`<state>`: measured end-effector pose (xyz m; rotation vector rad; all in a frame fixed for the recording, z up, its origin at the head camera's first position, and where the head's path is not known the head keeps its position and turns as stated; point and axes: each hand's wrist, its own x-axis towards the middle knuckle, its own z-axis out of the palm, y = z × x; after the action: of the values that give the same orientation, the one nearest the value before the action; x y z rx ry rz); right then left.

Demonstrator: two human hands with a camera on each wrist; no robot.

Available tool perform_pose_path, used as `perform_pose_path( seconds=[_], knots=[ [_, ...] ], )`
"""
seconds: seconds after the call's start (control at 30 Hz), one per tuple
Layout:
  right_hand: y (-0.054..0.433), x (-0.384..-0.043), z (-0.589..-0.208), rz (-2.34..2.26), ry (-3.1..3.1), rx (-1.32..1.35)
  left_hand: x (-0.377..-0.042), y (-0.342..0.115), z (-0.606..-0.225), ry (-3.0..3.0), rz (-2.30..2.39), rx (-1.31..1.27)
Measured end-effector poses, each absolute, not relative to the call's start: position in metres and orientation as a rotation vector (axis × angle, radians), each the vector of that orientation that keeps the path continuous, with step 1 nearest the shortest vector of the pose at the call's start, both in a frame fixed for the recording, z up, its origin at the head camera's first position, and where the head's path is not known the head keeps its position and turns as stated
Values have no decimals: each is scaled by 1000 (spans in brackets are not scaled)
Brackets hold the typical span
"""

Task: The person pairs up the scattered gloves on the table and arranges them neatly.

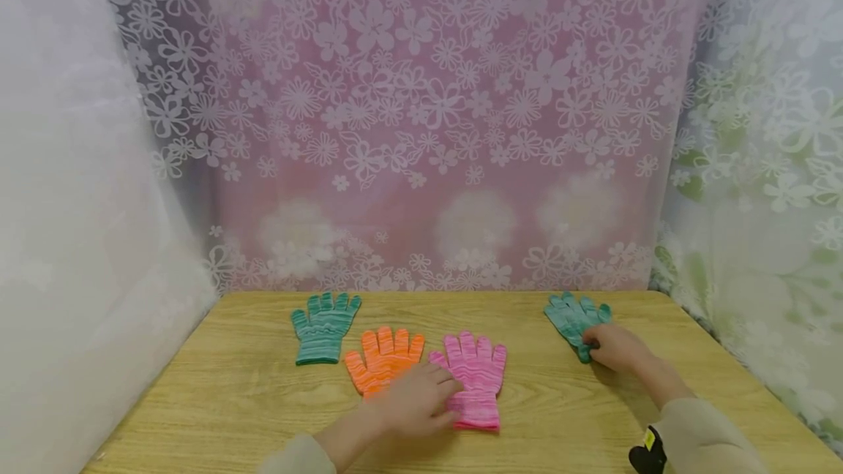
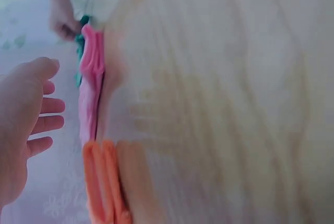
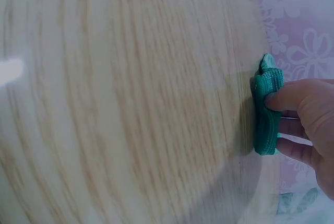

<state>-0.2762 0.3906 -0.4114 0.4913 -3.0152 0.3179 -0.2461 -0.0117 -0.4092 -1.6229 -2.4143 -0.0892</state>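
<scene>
My right hand pinches the cuff end of a green knit glove at the table's far right. In the right wrist view the thumb presses on the green glove's folded cuff, with fingers behind it. My left hand is above the table, its relaxed fingers apart and holding nothing. From the head view it overlaps the lower part of an orange glove and the left edge of a pink glove. A second green glove lies flat at the back left.
All the gloves rest on a wood-grain table. A pink floral curtain hangs behind its back edge. Pale sheets stand on both sides, plain on the left and flowered on the right. A black device sits by the right sleeve.
</scene>
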Motion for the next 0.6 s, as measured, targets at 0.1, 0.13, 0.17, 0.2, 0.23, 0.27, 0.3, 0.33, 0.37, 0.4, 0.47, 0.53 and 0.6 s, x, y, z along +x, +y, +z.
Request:
perform_pose_path(
  seconds=[0.1,0.13,0.17,0.2,0.23,0.27,0.3,0.33,0.37,0.4,0.47,0.53,0.6],
  knots=[
    [391,-274,-409,353,-3018,489,-257,-22,-406,-2483,-149,-1528],
    [391,-274,-408,365,-3022,477,-261,-26,-405,-2505,-165,-1490],
    [391,-273,-407,376,-3024,475,-265,-30,-404,-2529,-183,-1455],
    [391,-272,-406,388,-3028,469,-269,-35,-404,-2552,-192,-1412],
    [390,-272,-405,394,-3029,465,-273,-39,-404,-2564,-202,-1374],
    [390,-271,-405,400,-3029,463,-276,-44,-403,-2586,-222,-1342],
    [389,-271,-404,404,-3026,465,-280,-49,-403,-2598,-244,-1323],
    [389,-271,-404,408,-3024,472,-283,-54,-401,-2620,-269,-1302],
    [388,-271,-403,410,-3021,470,-285,-60,-400,-2638,-303,-1287],
    [388,-271,-403,405,-3017,478,-288,-65,-400,-2650,-318,-1269],
    [388,-270,-402,400,-3011,474,-293,-75,-399,-2673,-351,-1229],
    [386,-269,-401,391,-3002,478,-298,-85,-400,-2673,-373,-1180],
    [385,-267,-399,385,-2993,484,-304,-96,-402,-2664,-367,-1112]
  ],
)
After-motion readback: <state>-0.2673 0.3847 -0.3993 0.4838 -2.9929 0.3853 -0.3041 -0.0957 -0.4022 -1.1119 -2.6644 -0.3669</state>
